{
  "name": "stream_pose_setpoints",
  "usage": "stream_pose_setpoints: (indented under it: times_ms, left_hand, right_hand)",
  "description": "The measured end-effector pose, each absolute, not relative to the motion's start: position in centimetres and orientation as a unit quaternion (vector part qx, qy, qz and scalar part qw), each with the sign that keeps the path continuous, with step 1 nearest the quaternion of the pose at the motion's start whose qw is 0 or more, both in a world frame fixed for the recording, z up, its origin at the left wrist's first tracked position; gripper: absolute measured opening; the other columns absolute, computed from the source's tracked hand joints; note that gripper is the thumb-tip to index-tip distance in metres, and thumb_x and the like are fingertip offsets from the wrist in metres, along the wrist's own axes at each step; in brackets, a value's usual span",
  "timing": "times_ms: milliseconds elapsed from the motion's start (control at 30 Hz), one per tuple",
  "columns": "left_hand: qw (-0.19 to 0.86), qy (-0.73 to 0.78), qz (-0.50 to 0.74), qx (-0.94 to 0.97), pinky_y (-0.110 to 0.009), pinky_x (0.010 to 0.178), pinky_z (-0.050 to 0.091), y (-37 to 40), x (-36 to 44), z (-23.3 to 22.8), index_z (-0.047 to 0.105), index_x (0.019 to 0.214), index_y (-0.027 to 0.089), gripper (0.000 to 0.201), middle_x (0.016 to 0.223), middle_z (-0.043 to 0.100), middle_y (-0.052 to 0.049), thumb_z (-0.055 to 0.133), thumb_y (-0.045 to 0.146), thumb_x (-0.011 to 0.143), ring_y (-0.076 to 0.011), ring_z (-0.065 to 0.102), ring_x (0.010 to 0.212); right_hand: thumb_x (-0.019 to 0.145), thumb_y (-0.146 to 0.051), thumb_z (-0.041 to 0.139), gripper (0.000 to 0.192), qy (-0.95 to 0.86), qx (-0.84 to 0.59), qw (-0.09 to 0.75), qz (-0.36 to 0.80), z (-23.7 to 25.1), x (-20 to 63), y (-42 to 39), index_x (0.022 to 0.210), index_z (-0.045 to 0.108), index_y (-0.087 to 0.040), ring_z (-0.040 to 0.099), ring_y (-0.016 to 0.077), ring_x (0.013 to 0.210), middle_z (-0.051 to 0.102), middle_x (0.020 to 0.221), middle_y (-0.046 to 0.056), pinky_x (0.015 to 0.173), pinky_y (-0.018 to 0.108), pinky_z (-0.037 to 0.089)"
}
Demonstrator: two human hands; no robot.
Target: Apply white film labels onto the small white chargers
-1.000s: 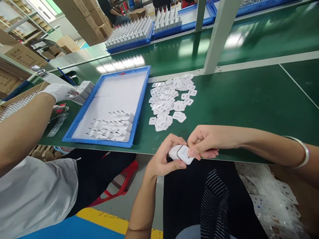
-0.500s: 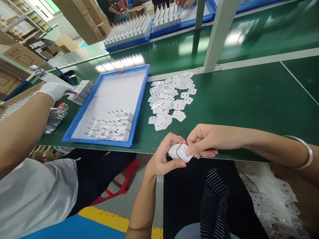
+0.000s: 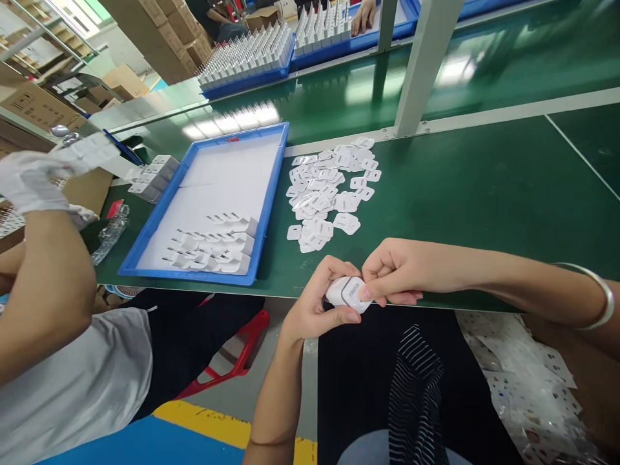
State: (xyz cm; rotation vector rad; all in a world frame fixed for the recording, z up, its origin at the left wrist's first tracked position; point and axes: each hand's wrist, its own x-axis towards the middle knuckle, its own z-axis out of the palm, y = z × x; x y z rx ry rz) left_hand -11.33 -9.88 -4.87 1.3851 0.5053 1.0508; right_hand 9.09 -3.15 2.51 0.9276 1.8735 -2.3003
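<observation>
While gripping: left hand (image 3: 317, 303) clamps white charger (image 3: 345, 292)
Right hand (image 3: 394, 271): fingertips pinched on charger's face
Nearby: label pile (image 3: 327, 190) on tabletop (image 3: 484, 194)

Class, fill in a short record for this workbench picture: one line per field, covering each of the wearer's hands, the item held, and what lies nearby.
Left hand: grips white charger
Right hand: fingertips pinch the charger's end
Label pile: loose on green table, beyond the hands
Blue tray: left of pile, chargers in rows at near end
Co-worker's gloved hand: raised, far left
</observation>
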Motion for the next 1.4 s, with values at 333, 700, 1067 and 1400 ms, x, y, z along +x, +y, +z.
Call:
stream_pose_setpoints:
  times_ms: [333,700,1067,1400]
  left_hand:
    - [0.629,0.228,0.445,0.596,-0.025,0.065,0.038,-10.0,-11.6,-5.1,0.05,0.117,0.021,0.037,0.098,0.054,-0.006,0.061,0.044,0.091,-0.0124,0.047,0.073]
    - [0.632,0.243,0.444,0.587,-0.027,0.071,0.038,-10.1,-11.7,-5.1,0.049,0.117,0.02,0.033,0.108,0.055,-0.008,0.058,0.042,0.093,-0.015,0.051,0.083]
    - [0.62,0.262,0.447,0.589,-0.026,0.067,0.039,-10.1,-11.7,-4.9,0.049,0.113,0.02,0.036,0.1,0.056,-0.007,0.061,0.045,0.09,-0.0149,0.051,0.079]
    - [0.612,0.22,0.464,0.602,-0.024,0.062,0.038,-9.7,-11.4,-4.8,0.049,0.109,0.021,0.051,0.088,0.057,-0.002,0.08,0.037,0.072,-0.0123,0.05,0.071]
  right_hand:
    - [0.081,-0.039,0.071,0.032,0.629,0.308,0.004,-0.714,2.4,9.2,-3.5,0.061,0.058,-0.016,0.037,0.006,0.042,0.049,0.045,-0.006,0.044,0.022,0.025]
    - [0.082,-0.038,0.07,0.032,0.645,0.318,-0.011,-0.694,2.6,9.2,-3.7,0.06,0.058,-0.017,0.037,0.0058,0.043,0.051,0.046,-0.006,0.045,0.021,0.028]
    - [0.081,-0.047,0.069,0.035,0.659,0.334,-0.014,-0.674,2.3,8.9,-3.9,0.064,0.061,-0.018,0.036,0.0063,0.039,0.049,0.042,-0.006,0.043,0.022,0.029]
    - [0.08,-0.059,0.07,0.051,0.645,0.326,-0.03,-0.69,0.6,8.6,-3.7,0.055,0.056,-0.017,0.039,0.0058,0.038,0.049,0.04,-0.004,0.043,0.021,0.03]
